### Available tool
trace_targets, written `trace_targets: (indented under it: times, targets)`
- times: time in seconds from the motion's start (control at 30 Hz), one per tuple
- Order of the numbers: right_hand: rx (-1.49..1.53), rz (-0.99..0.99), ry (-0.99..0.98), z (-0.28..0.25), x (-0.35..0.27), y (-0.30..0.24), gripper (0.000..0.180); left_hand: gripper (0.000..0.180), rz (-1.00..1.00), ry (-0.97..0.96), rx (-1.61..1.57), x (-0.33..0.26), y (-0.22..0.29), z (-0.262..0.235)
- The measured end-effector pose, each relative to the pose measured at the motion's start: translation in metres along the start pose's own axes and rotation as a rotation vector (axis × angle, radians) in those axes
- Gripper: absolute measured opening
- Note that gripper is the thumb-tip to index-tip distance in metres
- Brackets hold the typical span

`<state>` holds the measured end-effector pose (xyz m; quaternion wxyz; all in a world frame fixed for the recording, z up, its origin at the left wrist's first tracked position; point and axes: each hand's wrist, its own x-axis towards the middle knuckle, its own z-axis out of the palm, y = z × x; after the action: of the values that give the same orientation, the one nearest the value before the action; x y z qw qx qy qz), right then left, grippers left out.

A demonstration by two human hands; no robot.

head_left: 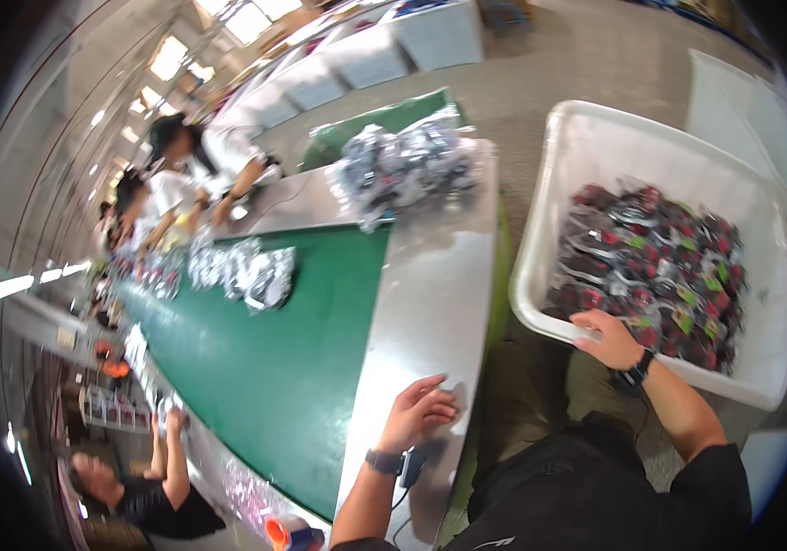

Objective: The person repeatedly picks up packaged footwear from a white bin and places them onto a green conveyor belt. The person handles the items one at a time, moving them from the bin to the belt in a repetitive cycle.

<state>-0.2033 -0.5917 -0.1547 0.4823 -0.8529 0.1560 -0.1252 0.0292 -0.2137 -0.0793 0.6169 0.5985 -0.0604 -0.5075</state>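
My right hand [608, 340] is curled over the near rim of a large white plastic bin [533, 262], gripping it. Inside lies a heap of clear-wrapped dark items [651, 266] with red and green parts; their kind is too small to tell. My left hand [417, 410] hovers above or rests on the metal end plate [421, 312] of a conveyor, I cannot tell which. Its fingers are apart and slightly bent, with nothing in them. Both wrists wear dark bands.
A green conveyor belt [292, 367] carries silvery wrapped packs [242, 271]. More bagged packs [403, 165] are piled at the far corner, beside a green crate [320, 145]. Several people work along both sides. White bins [366, 60] line the back; a tape roll [279, 533] sits near the belt.
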Motion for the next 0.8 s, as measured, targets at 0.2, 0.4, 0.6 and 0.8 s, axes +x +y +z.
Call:
trace_targets:
  times: [0.2, 0.4, 0.6, 0.8]
  targets:
    - [0.023, 0.126, 0.289, 0.034, 0.003, 0.003, 0.031, 0.041, 0.070, 0.096, 0.136, 0.016, 0.049, -0.046]
    - [-0.145, 0.069, 0.445, 0.051, 0.006, 0.003, 0.017, 0.042, 0.139, 0.294, 0.260, 0.035, 0.091, -0.106]
    - [-0.172, 0.041, 0.479, 0.055, 0.009, -0.002, 0.010, 0.045, 0.140, 0.545, 0.321, 0.077, 0.125, -0.181]
    - [-0.229, 0.042, 0.476, 0.055, 0.011, -0.011, 0.016, 0.058, 0.290, 0.843, 0.465, 0.134, 0.151, -0.258]
